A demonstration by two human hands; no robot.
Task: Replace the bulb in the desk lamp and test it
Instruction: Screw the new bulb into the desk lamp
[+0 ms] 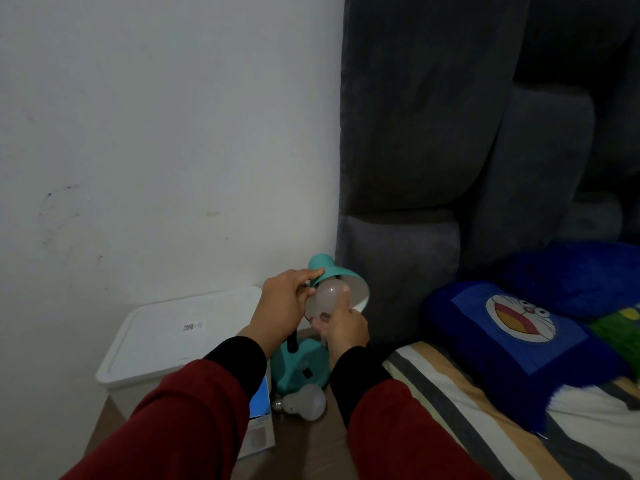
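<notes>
A teal desk lamp stands on a brown bedside table (311, 441), its base (304, 365) low and its shade (341, 275) tilted toward me. My left hand (285, 303) grips the rim and neck of the shade. A white bulb (325, 296) sits at the mouth of the shade, with my right hand (346, 327) closed around its lower part. Whether the bulb's cap is in the socket is hidden. A second white bulb (304, 401) lies on its side on the table in front of the lamp base.
A white lidded plastic box (166, 334) stands left of the lamp against the wall. A blue-and-white bulb carton (259, 424) lies under my left forearm. To the right are a dark padded headboard (415, 150) and a bed with a blue cartoon pillow (512, 341).
</notes>
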